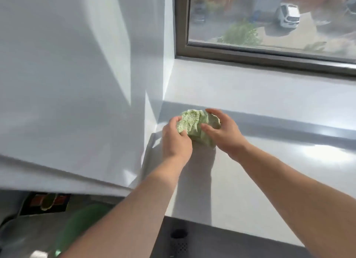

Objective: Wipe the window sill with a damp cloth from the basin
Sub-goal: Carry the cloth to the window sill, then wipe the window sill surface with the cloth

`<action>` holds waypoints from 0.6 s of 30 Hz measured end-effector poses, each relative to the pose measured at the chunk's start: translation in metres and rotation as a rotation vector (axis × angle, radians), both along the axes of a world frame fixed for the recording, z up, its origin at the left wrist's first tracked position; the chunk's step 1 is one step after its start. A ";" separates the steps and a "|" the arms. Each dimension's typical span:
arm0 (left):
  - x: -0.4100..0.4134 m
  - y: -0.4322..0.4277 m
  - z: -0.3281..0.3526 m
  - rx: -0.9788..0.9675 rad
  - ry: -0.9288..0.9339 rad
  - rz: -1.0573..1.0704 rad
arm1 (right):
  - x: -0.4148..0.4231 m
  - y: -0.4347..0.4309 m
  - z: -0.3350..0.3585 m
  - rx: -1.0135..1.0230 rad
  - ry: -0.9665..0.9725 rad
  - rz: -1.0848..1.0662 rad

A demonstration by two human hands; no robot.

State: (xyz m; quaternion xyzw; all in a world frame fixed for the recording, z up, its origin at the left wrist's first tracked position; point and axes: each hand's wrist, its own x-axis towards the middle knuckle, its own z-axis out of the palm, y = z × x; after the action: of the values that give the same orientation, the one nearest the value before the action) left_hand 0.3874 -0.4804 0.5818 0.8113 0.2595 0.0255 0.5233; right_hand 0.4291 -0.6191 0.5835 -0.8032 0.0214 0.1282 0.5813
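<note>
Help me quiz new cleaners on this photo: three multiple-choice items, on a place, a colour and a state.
1. Where is the cloth?
A. at the left end of the window sill, by the wall.
B. at the sill's right end.
C. on the window pane.
2. What colour is the cloth?
A. blue.
B. light green.
C. red.
3. How is the cloth held?
A. lying flat, untouched.
B. by one hand only.
C. bunched, gripped by left hand and right hand.
Answers: 1 A, it is beside the wall corner; 2 B, its pile is pale green; 3 C, both hands' fingers curl round it.
</note>
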 end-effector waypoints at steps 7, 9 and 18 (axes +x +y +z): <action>0.073 -0.006 -0.007 -0.125 -0.010 0.109 | 0.091 0.000 -0.013 -0.096 -0.062 0.092; 0.091 -0.008 -0.010 -0.144 -0.014 0.099 | 0.117 -0.002 -0.015 -0.133 -0.074 0.120; 0.113 0.003 -0.036 0.516 0.035 -0.147 | 0.171 0.003 -0.023 -0.654 -0.565 0.727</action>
State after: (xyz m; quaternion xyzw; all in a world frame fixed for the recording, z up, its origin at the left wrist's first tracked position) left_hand 0.5003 -0.4770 0.5458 0.9348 0.1937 0.0388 0.2952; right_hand 0.5999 -0.6157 0.5601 -0.9004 -0.3744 0.0870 0.2038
